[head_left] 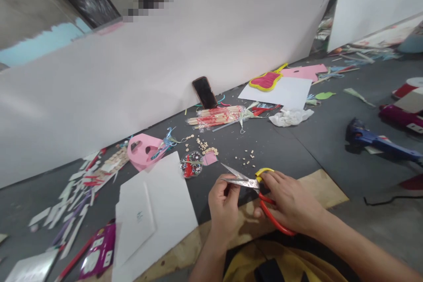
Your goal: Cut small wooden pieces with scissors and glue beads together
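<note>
My right hand (292,200) grips a pair of scissors (246,182) by its handles, one yellow and one red, with the blades spread apart and pointing left. My left hand (224,205) has its fingertips pinched together at the lower blade; whatever they hold is too small or hidden to make out. Just beyond the blades, several short pale pieces (250,157) lie scattered on the dark table. A round clear container of small beads (191,165) and a pink paper square (210,158) are left of the scissors' tips.
White sheets (158,202) lie to the left, beside a pink cut-out (145,152). Wrapped sticks (216,116) and a leaning phone (205,92) stand by the white partition (158,57). Crumpled tissue (291,117) and a blue glue gun (380,140) are to the right.
</note>
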`<move>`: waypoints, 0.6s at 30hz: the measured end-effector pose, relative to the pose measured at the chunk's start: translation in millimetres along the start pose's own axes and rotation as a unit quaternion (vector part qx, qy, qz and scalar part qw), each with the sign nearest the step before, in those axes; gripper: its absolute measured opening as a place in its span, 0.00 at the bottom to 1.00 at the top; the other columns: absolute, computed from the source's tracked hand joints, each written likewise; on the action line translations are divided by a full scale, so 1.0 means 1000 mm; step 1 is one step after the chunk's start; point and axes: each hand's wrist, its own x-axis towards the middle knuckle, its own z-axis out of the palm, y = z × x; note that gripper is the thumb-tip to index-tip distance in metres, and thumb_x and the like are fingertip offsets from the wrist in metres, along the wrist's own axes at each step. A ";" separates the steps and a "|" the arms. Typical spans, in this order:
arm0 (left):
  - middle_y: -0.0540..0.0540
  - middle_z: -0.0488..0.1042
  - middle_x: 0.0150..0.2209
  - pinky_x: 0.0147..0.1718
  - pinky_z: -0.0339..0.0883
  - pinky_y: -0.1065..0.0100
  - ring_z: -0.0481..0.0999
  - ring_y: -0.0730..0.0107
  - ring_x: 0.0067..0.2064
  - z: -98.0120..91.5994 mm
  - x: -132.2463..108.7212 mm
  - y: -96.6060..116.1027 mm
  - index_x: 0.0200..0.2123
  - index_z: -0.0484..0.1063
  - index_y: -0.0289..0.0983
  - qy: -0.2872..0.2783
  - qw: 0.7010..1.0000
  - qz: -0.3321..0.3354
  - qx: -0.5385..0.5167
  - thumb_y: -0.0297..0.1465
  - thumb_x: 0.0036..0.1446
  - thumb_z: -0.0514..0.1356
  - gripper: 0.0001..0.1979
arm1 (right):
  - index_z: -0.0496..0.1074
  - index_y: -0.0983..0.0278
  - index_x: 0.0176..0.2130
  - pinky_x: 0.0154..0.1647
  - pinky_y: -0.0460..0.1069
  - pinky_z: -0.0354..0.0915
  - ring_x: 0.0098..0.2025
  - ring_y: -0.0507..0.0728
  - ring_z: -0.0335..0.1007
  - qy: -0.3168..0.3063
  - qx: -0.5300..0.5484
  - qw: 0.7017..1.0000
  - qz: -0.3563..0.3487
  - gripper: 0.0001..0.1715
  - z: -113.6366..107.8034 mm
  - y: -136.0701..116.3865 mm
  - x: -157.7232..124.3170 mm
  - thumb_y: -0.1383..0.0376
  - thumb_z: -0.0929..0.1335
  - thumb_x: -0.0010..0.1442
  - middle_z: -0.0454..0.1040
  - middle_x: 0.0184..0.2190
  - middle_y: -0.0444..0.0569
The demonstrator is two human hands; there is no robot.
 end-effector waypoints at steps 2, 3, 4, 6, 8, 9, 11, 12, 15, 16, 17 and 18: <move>0.48 0.74 0.29 0.32 0.63 0.71 0.72 0.67 0.33 0.000 0.000 -0.002 0.30 0.72 0.37 -0.005 1.000 -0.019 -0.020 0.33 0.55 0.59 0.06 | 0.66 0.67 0.43 0.41 0.56 0.65 0.41 0.64 0.69 -0.002 -0.002 1.000 -0.001 0.23 0.000 0.000 0.000 0.53 0.67 0.54 0.72 0.39 0.58; 0.48 0.74 0.28 0.31 0.63 0.71 0.72 0.68 0.33 0.000 0.000 -0.003 0.30 0.72 0.37 -0.008 0.999 -0.029 -0.031 0.33 0.54 0.59 0.06 | 0.66 0.67 0.43 0.41 0.56 0.65 0.41 0.64 0.69 -0.003 -0.004 1.000 -0.002 0.23 0.000 0.000 0.000 0.54 0.67 0.54 0.72 0.39 0.58; 0.49 0.74 0.27 0.30 0.63 0.72 0.72 0.68 0.32 -0.001 0.000 -0.004 0.30 0.73 0.37 -0.011 0.998 -0.038 -0.042 0.33 0.54 0.59 0.06 | 0.66 0.67 0.43 0.41 0.56 0.65 0.42 0.64 0.69 -0.003 -0.006 1.000 -0.002 0.23 0.001 0.001 0.000 0.54 0.67 0.54 0.72 0.39 0.58; 0.49 0.73 0.26 0.28 0.62 0.73 0.71 0.70 0.30 -0.002 0.000 -0.005 0.30 0.73 0.37 -0.019 0.997 -0.049 -0.055 0.33 0.54 0.58 0.07 | 0.65 0.67 0.43 0.42 0.57 0.65 0.43 0.64 0.68 -0.001 -0.011 1.000 -0.001 0.23 0.002 0.002 -0.001 0.55 0.67 0.54 0.72 0.40 0.58; 0.49 0.73 0.27 0.28 0.61 0.73 0.70 0.71 0.30 -0.003 0.001 -0.005 0.30 0.73 0.36 -0.029 0.997 -0.048 -0.053 0.33 0.55 0.58 0.07 | 0.66 0.68 0.43 0.42 0.57 0.66 0.43 0.65 0.68 0.000 -0.018 1.000 0.002 0.23 0.004 0.002 -0.001 0.55 0.68 0.53 0.72 0.40 0.59; 0.49 0.73 0.27 0.28 0.61 0.73 0.70 0.71 0.30 -0.004 0.001 -0.004 0.29 0.73 0.36 -0.034 0.997 -0.046 -0.048 0.33 0.55 0.58 0.07 | 0.66 0.67 0.43 0.42 0.57 0.66 0.43 0.65 0.69 0.002 -0.021 1.000 0.003 0.22 0.006 0.003 -0.001 0.55 0.68 0.53 0.72 0.40 0.59; 0.49 0.72 0.27 0.28 0.60 0.73 0.69 0.71 0.30 -0.005 0.001 -0.003 0.29 0.73 0.36 -0.041 0.998 -0.041 -0.040 0.34 0.55 0.58 0.08 | 0.66 0.67 0.43 0.41 0.57 0.66 0.42 0.64 0.70 0.010 -0.031 0.999 0.000 0.20 0.008 0.004 -0.001 0.56 0.67 0.55 0.73 0.39 0.59; 0.49 0.72 0.27 0.28 0.60 0.73 0.69 0.71 0.30 -0.006 0.001 -0.003 0.29 0.73 0.36 -0.043 0.998 -0.040 -0.038 0.34 0.55 0.58 0.08 | 0.66 0.67 0.42 0.40 0.56 0.67 0.42 0.64 0.71 0.018 -0.037 0.999 -0.004 0.19 0.008 0.004 -0.001 0.56 0.66 0.56 0.73 0.39 0.59; 0.50 0.71 0.26 0.26 0.59 0.74 0.67 0.72 0.28 -0.006 0.000 -0.004 0.29 0.72 0.36 -0.041 0.997 -0.044 -0.041 0.34 0.55 0.58 0.08 | 0.67 0.66 0.41 0.37 0.55 0.67 0.39 0.64 0.73 0.041 -0.053 0.998 -0.017 0.17 0.008 0.003 -0.001 0.56 0.64 0.58 0.75 0.37 0.58; 0.50 0.70 0.25 0.25 0.59 0.74 0.67 0.72 0.28 -0.006 0.000 -0.005 0.29 0.72 0.36 -0.037 0.997 -0.046 -0.044 0.35 0.55 0.58 0.08 | 0.67 0.65 0.41 0.35 0.54 0.66 0.38 0.63 0.73 0.043 -0.058 0.997 -0.019 0.16 0.008 0.003 -0.001 0.55 0.64 0.59 0.75 0.36 0.57; 0.50 0.70 0.25 0.25 0.59 0.74 0.67 0.73 0.27 -0.006 0.000 -0.005 0.29 0.72 0.36 -0.033 0.997 -0.048 -0.046 0.35 0.55 0.58 0.09 | 0.67 0.65 0.39 0.33 0.53 0.66 0.36 0.63 0.74 0.041 -0.063 0.997 -0.019 0.16 0.007 0.003 -0.002 0.55 0.64 0.59 0.76 0.34 0.56; 0.50 0.70 0.24 0.25 0.58 0.74 0.66 0.73 0.27 -0.006 0.000 -0.006 0.29 0.72 0.36 -0.028 0.997 -0.049 -0.047 0.36 0.55 0.58 0.09 | 0.67 0.64 0.38 0.31 0.53 0.65 0.33 0.62 0.74 0.036 -0.068 0.997 -0.017 0.15 0.007 0.002 -0.002 0.55 0.64 0.59 0.76 0.31 0.54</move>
